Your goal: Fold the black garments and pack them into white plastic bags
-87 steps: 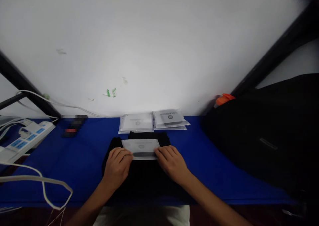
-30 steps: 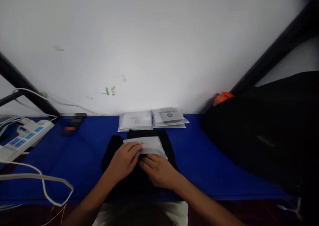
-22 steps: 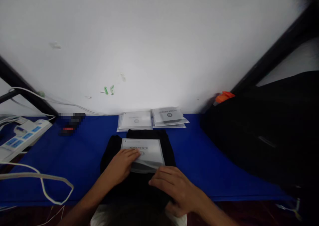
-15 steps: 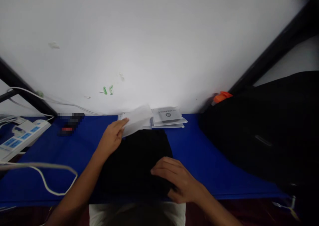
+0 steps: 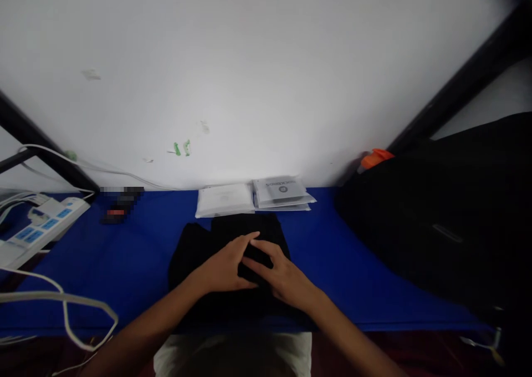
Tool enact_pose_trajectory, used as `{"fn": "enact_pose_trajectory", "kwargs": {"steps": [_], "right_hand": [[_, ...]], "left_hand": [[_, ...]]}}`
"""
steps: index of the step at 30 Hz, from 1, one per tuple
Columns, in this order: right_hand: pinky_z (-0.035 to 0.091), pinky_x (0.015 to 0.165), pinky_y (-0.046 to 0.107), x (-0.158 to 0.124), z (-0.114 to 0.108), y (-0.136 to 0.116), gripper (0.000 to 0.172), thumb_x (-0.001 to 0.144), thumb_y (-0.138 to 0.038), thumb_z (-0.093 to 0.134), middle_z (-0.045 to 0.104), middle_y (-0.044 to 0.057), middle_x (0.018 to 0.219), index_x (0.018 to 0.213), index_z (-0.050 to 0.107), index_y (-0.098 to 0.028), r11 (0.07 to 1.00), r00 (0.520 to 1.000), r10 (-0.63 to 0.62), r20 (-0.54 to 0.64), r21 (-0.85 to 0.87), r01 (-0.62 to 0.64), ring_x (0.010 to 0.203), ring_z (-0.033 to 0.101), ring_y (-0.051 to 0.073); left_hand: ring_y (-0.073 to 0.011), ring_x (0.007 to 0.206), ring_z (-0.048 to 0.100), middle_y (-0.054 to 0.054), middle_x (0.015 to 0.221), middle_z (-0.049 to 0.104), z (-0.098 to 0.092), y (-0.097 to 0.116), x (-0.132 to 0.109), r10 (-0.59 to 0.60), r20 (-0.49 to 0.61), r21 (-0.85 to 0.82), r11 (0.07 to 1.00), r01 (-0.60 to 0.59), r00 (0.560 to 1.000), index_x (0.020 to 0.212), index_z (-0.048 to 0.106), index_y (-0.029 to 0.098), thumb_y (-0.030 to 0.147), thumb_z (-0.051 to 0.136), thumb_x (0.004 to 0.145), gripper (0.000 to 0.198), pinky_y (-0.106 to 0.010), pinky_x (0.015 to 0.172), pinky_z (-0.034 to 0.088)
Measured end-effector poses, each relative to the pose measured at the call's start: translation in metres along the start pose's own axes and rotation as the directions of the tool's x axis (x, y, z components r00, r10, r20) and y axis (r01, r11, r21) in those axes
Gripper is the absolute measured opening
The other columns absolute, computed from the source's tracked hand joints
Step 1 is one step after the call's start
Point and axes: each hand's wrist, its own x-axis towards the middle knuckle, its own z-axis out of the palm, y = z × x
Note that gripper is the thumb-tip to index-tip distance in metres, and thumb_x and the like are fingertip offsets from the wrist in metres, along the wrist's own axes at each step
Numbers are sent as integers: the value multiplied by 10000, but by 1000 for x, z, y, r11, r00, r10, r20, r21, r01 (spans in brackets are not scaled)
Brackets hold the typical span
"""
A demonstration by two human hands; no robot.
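In front of me lies a black fabric item (image 5: pixel 195 249), bunched, its exact kind hard to make out in the dark. My left hand (image 5: pixel 226 266) reaches over its middle, with fingers and thumb curled about the black fabric. Facing it, my right hand (image 5: pixel 286 271) curls over the same fabric, and its fingertips come close to those of the left. Behind the fabric, along the wall, lie a white zip bag (image 5: pixel 226 198) and, to its right, a small stack of translucent zip bags with dark lettering (image 5: pixel 280 191).
A large black bag or cloth (image 5: pixel 436 222) fills the right side, with an orange object (image 5: pixel 375 158) behind it. On the left are a power strip (image 5: pixel 47 227), a loose white cable (image 5: pixel 87 299) and a blurred-out dark object (image 5: pixel 123 205). All rests on the blue surface (image 5: pixel 332 288).
My left hand has let go of the white zip bag, which now lies flat by the wall, and has come back to the black fabric. My right hand has shifted up and left.
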Motion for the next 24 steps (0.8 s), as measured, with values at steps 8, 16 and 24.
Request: {"fn": "enact_pose_trajectory", "kwargs": {"steps": [8, 16, 24], "right_hand": [[530, 862, 392, -15, -11, 15, 609, 665, 71, 382, 632, 103, 1076, 1191, 564, -175, 1000, 1000, 11, -20, 12, -11, 1007, 581, 217], [513, 858, 440, -10, -18, 25, 515, 619, 47, 392, 631, 95, 1060, 1030, 588, -192, 999, 978, -49, -203, -24, 45, 1018, 569, 239], [510, 927, 466, -36, -24, 42, 441, 764, 60, 371, 620, 117, 1188, 1038, 604, -195, 997, 987, 72, -146, 14, -70, 1153, 546, 249]], "left_hand": [[-280, 1254, 477, -100, 1396, 392, -38, -5, -45, -158, -275, 127, 972, 199, 948, 1489, 231, 297, 68, 601, 698, 904, -478, 1063, 421], [-284, 1197, 538, -89, 1283, 560, -39, -37, -61, -188, -280, 419, 858, 296, 941, 1041, 604, 228, 196, 577, 835, 210, -474, 1010, 452], [-326, 1122, 555, -154, 1186, 583, -62, -44, -80, -70, -708, 496, 659, 565, 703, 1187, 537, 160, 277, 506, 893, 318, -490, 927, 474]]}}
